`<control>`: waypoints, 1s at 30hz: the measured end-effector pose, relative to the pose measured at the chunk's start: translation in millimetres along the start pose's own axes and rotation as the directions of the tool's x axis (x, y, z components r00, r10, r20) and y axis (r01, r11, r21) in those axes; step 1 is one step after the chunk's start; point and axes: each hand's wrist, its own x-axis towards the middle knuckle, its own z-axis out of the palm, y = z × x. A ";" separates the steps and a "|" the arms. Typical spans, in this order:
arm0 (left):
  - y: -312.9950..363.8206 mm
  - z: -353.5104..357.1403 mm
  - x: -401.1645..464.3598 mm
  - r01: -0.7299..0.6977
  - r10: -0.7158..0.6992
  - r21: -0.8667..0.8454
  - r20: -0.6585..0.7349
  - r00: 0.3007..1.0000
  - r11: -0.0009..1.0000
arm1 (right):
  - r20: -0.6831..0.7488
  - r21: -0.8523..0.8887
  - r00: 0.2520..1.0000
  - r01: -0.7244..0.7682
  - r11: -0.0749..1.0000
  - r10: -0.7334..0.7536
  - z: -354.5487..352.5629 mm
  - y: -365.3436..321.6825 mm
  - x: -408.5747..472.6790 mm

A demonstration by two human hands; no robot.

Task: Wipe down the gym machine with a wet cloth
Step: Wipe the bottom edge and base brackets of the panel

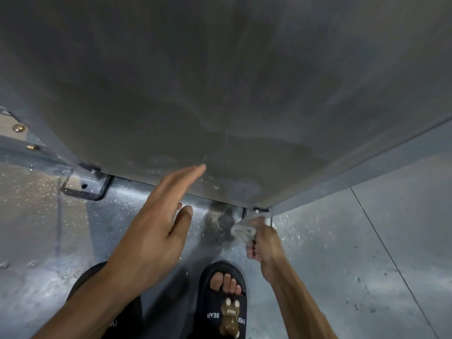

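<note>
Large grey machine panel (pixel 220 81) across the upper part of the view, surface streaked with darker damp patches; taken as the landmark.

Left hand (pixel 156 221) — fingers straight and together, released, gripping nothing; fingertips (pixel 199 168) against the lower edge of the panel, thumb spread apart below that edge. Forearm running down toward the lower left corner.

Right hand (pixel 265 243) — below the panel's lower right corner, fingers curled, grasping a wet cloth (pixel 244 231). Cloth pale, bunched, blurred; pressed near a small bolt (pixel 257 211) at that corner. Contact with the frame cannot be told.

Black metal bracket (pixel 85 184) under the panel's lower left corner, bolted to the frame. Two brass-coloured bolt heads (pixel 18 128) left of the panel on a pale plate.

Metal floor (pixel 342 253) below the panel — grey, wet, speckled with droplets; a dark smudge (pixel 217 221) just under the panel's lower edge, between the two hands.

Black slipper (pixel 222 302) with a brown bear figure and white lettering, toes showing, on the floor well below the panel's lower edge. Second dark slipper (pixel 85 280) partly hidden under the left forearm.
</note>
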 end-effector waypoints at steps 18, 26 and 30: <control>-7.8 -0.4 0.9 0.012 -0.012 0.002 -0.007 1.000 1.000 | -0.151 0.145 0.982 -0.090 0.985 0.112 12.8 -0.7 6.2; -9.6 -1.3 0.6 0.004 -0.004 0.002 -0.018 1.000 1.000 | -0.001 0.478 0.992 -0.112 0.871 0.128 22.8 -9.5 6.5; -10.9 -1.8 1.0 0.002 -0.002 0.002 -0.020 1.000 1.000 | -0.031 0.353 0.999 -0.008 0.935 0.020 21.8 -3.2 -19.1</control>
